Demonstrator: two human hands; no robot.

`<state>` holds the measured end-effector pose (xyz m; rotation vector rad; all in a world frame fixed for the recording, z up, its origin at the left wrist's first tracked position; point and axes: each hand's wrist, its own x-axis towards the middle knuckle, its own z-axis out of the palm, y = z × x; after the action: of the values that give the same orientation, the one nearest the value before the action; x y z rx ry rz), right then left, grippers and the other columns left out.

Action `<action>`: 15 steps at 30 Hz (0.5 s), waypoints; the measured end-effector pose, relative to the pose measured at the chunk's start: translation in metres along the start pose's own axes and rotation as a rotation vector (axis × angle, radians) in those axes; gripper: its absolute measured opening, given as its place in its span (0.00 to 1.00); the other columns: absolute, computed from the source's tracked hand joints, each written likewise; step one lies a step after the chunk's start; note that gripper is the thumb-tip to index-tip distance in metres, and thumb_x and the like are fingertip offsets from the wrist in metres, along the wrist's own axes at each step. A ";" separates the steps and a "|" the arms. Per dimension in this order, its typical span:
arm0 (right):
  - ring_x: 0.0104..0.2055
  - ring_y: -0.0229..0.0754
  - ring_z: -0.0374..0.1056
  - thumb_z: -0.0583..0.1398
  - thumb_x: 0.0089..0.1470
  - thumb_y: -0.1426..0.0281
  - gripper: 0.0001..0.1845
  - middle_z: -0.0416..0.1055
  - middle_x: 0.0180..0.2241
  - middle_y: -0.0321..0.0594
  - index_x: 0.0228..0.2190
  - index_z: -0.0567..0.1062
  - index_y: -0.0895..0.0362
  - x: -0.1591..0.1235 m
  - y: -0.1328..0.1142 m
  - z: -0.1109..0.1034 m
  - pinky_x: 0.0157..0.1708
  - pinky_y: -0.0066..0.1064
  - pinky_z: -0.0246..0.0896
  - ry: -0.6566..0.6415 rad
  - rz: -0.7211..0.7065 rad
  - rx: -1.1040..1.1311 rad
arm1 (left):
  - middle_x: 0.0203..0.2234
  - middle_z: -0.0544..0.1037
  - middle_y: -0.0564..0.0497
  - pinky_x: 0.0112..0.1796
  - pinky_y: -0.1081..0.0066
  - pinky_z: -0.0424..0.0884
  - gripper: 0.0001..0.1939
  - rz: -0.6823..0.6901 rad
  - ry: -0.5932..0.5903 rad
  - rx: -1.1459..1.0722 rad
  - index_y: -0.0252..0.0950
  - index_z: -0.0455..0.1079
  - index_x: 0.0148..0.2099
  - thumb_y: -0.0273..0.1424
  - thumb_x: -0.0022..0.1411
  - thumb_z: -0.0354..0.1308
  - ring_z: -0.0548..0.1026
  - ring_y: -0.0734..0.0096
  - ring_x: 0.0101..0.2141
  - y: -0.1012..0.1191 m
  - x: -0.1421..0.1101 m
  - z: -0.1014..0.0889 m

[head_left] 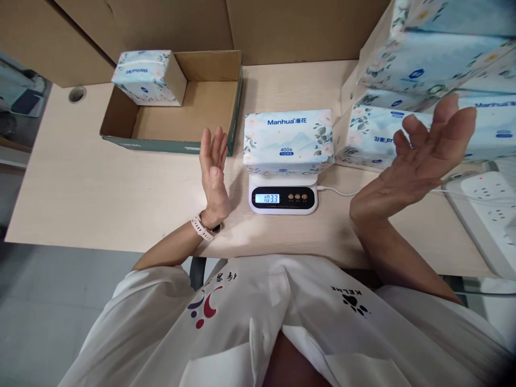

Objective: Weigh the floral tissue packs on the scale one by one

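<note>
The blue-and-white floral rectangular tissue pack point(288, 141) sat on the white digital kitchen scale point(283, 208), hiding most of its platform, and read "Manhua 400"; the display appeared to show 103.3. The left hand's point(214, 174) and right hand's point(423, 156) grips were spread, holding nothing, the right partly covering stacked floral packs point(435, 64) cut off at the edge of the pale wood-grain worktop's point(157, 199) view.
</note>
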<state>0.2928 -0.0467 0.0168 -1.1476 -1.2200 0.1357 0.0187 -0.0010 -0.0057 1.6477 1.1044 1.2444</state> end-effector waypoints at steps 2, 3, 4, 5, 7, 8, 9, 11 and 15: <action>0.72 0.56 0.68 0.44 0.70 0.45 0.32 0.67 0.72 0.23 0.69 0.67 0.25 -0.002 0.003 0.000 0.74 0.57 0.57 -0.028 0.006 0.039 | 0.82 0.46 0.62 0.80 0.46 0.42 0.42 0.039 -0.004 -0.043 0.66 0.32 0.82 0.68 0.73 0.34 0.43 0.49 0.82 -0.006 0.000 -0.001; 0.73 0.58 0.67 0.44 0.70 0.44 0.32 0.67 0.73 0.25 0.70 0.66 0.26 -0.004 0.005 0.000 0.75 0.58 0.56 -0.059 0.017 0.045 | 0.82 0.47 0.64 0.80 0.47 0.42 0.40 0.060 -0.011 -0.053 0.67 0.35 0.81 0.66 0.74 0.34 0.43 0.50 0.82 -0.009 -0.001 -0.001; 0.74 0.59 0.66 0.43 0.70 0.43 0.33 0.67 0.73 0.28 0.70 0.65 0.27 -0.006 0.008 0.000 0.75 0.59 0.54 -0.107 0.034 0.044 | 0.82 0.47 0.65 0.80 0.49 0.42 0.39 0.071 -0.026 -0.053 0.67 0.38 0.81 0.65 0.74 0.34 0.43 0.53 0.82 -0.012 -0.002 0.000; 0.75 0.60 0.65 0.43 0.70 0.42 0.35 0.66 0.74 0.31 0.72 0.63 0.29 -0.008 0.011 0.000 0.76 0.60 0.53 -0.175 0.064 0.036 | 0.82 0.46 0.65 0.81 0.50 0.41 0.38 0.066 -0.050 -0.045 0.67 0.40 0.81 0.65 0.74 0.33 0.42 0.55 0.82 -0.014 -0.003 0.000; 0.77 0.60 0.62 0.41 0.69 0.39 0.39 0.63 0.75 0.36 0.75 0.58 0.33 -0.012 0.017 0.001 0.78 0.61 0.52 -0.326 0.151 0.031 | 0.83 0.43 0.66 0.81 0.53 0.39 0.40 0.015 -0.111 -0.027 0.64 0.39 0.82 0.65 0.75 0.30 0.38 0.58 0.83 -0.018 -0.005 0.000; 0.78 0.59 0.60 0.41 0.69 0.38 0.41 0.62 0.76 0.37 0.76 0.55 0.34 -0.014 0.020 0.001 0.79 0.61 0.51 -0.387 0.192 0.045 | 0.83 0.41 0.65 0.81 0.53 0.38 0.40 -0.017 -0.137 -0.028 0.63 0.38 0.83 0.65 0.75 0.29 0.37 0.59 0.83 -0.019 -0.006 0.000; 0.79 0.57 0.58 0.41 0.69 0.38 0.41 0.61 0.77 0.36 0.77 0.52 0.34 -0.016 0.023 0.002 0.80 0.61 0.49 -0.438 0.231 0.061 | 0.83 0.41 0.65 0.81 0.53 0.37 0.40 -0.043 -0.157 -0.037 0.62 0.38 0.83 0.64 0.76 0.29 0.36 0.59 0.82 -0.020 -0.007 0.000; 0.81 0.55 0.54 0.42 0.68 0.37 0.42 0.58 0.78 0.34 0.78 0.49 0.33 -0.018 0.028 0.004 0.81 0.62 0.46 -0.495 0.274 0.087 | 0.84 0.40 0.63 0.81 0.52 0.36 0.39 -0.072 -0.180 -0.060 0.62 0.37 0.83 0.62 0.77 0.29 0.37 0.59 0.82 -0.020 -0.008 -0.002; 0.83 0.56 0.49 0.44 0.67 0.34 0.46 0.51 0.81 0.35 0.79 0.48 0.36 -0.023 0.034 0.008 0.82 0.62 0.44 -0.538 0.286 0.082 | 0.83 0.41 0.61 0.81 0.50 0.32 0.36 -0.062 -0.262 -0.024 0.60 0.44 0.83 0.59 0.79 0.34 0.34 0.55 0.82 -0.016 -0.005 -0.006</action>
<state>0.2931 -0.0402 -0.0248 -1.2502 -1.4912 0.7428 0.0096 -0.0005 -0.0211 1.6891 0.9666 0.9659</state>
